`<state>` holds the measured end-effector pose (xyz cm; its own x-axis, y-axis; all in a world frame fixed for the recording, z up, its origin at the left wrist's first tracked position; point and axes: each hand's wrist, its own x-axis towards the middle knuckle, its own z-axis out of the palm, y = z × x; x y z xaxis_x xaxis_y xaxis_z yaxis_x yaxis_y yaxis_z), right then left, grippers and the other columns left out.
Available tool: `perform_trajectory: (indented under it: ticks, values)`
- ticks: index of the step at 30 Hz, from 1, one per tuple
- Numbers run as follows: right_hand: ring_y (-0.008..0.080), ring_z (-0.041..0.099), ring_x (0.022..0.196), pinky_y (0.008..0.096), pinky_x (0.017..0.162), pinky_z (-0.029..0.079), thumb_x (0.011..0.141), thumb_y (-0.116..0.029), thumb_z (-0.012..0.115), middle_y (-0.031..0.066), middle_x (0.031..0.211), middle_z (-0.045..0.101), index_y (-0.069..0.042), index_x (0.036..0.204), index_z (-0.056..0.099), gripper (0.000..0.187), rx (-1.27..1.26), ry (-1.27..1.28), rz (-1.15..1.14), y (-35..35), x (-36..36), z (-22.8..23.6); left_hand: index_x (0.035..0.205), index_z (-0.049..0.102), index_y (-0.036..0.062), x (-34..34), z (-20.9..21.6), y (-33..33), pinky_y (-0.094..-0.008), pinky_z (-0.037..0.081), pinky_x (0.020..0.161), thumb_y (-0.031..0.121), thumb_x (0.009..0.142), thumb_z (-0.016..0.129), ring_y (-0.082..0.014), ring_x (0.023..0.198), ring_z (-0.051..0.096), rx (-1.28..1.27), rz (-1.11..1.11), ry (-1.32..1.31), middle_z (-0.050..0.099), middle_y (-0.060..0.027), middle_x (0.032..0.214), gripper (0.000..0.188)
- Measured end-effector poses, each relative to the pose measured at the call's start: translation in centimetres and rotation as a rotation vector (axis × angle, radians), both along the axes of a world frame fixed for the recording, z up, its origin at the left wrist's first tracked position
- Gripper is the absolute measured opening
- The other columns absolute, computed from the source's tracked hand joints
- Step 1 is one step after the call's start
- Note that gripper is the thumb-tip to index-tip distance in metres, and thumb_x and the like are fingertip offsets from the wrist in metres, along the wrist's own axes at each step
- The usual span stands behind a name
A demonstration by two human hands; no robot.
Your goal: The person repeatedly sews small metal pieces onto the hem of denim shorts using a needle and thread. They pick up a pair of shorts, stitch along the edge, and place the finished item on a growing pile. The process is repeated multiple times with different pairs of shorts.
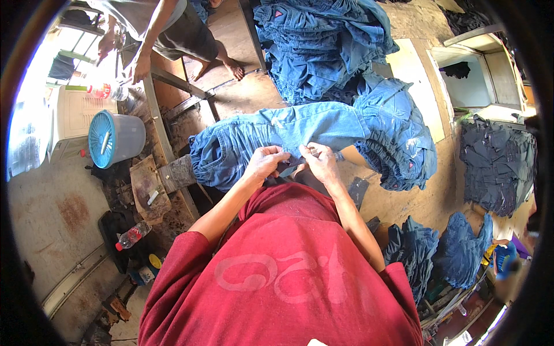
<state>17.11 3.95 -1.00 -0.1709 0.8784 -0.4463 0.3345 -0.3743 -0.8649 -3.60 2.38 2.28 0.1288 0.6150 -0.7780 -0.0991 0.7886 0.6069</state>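
In front of me a pair of light-blue denim pants [242, 141] lies stretched sideways, its gathered elastic end to the left, drawn over a narrow support [179, 174] whose grey end sticks out. My left hand [266, 163] is closed in a pinch at the near edge of the cloth. Close beside it, my right hand [320, 163] also pinches that edge, fingertips pressed together. Whatever small detail lies between the fingers is too small to make out. On the right, the cloth meets a bunched denim garment [398, 127] with a gathered hem.
Beyond rises a tall heap of denim [323, 46]. A barefoot person [173, 29] stands at the far left. A lidded bucket [124, 138] and a plastic bottle [134, 235] are at left. Dark folded garments [497, 164] and more denim piles [461, 248] lie at right.
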Motion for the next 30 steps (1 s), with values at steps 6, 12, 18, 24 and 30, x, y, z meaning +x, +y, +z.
perform_trajectory:
  ticks: [6, 12, 18, 24, 30]
  values:
    - [0.0029, 0.045, 0.058, 0.0280, 0.054, 0.036, 0.103, -0.027, 0.069, -0.0077, 0.063, 0.052, -0.006, 0.071, 0.059, 0.040, -0.041, 0.008, -0.012, -0.1, 0.6, 0.2, 0.093, 0.067, 0.0065, -1.0, -1.3, -0.9, -0.0259, 0.046, 0.051, 0.020, 0.103, 0.066, -0.0033, 0.052, 0.046, 0.006, 0.001, -0.086, 0.056, 0.0066, 0.074, 0.017]
    - [0.0069, 0.042, 0.061, 0.0320, 0.056, 0.037, 0.103, -0.030, 0.069, -0.0035, 0.063, 0.052, -0.002, 0.076, 0.062, 0.039, -0.075, 0.033, -0.025, -0.2, 0.3, 0.2, 0.093, 0.068, 0.0068, -1.3, -1.0, -0.9, -0.0251, 0.044, 0.049, 0.022, 0.100, 0.068, -0.0044, 0.050, 0.046, -0.113, 0.139, -0.206, 0.056, 0.0048, 0.074, 0.017]
    - [0.0147, 0.052, 0.063, 0.0367, 0.063, 0.046, 0.102, -0.032, 0.068, 0.0087, 0.068, 0.064, 0.003, 0.087, 0.068, 0.038, 0.017, -0.070, 0.056, -0.2, 0.5, 0.5, 0.089, 0.070, 0.0082, 0.7, -0.6, 0.1, -0.0227, 0.039, 0.046, 0.022, 0.098, 0.070, -0.0056, 0.052, 0.051, 0.055, -0.037, 0.066, 0.065, 0.0013, 0.074, 0.016]
    - [0.0170, 0.054, 0.063, 0.0378, 0.064, 0.048, 0.102, -0.034, 0.069, 0.0123, 0.070, 0.068, 0.003, 0.090, 0.070, 0.039, 0.009, -0.069, 0.044, -0.3, 0.6, 1.0, 0.086, 0.070, 0.0081, 0.3, -0.6, -0.2, -0.0237, 0.040, 0.046, 0.022, 0.098, 0.070, -0.0068, 0.052, 0.051, -0.050, 0.083, 0.005, 0.063, 0.0026, 0.071, 0.018]
    - [0.0182, 0.059, 0.064, 0.0376, 0.065, 0.049, 0.101, -0.036, 0.069, 0.0124, 0.071, 0.068, 0.003, 0.090, 0.072, 0.041, -0.037, -0.082, 0.056, -0.3, 1.0, 0.1, 0.087, 0.072, 0.0070, 0.4, -0.9, 0.2, -0.0231, 0.042, 0.049, 0.021, 0.097, 0.069, -0.0066, 0.052, 0.050, 0.031, -0.092, 0.030, 0.061, 0.0039, 0.072, 0.018]
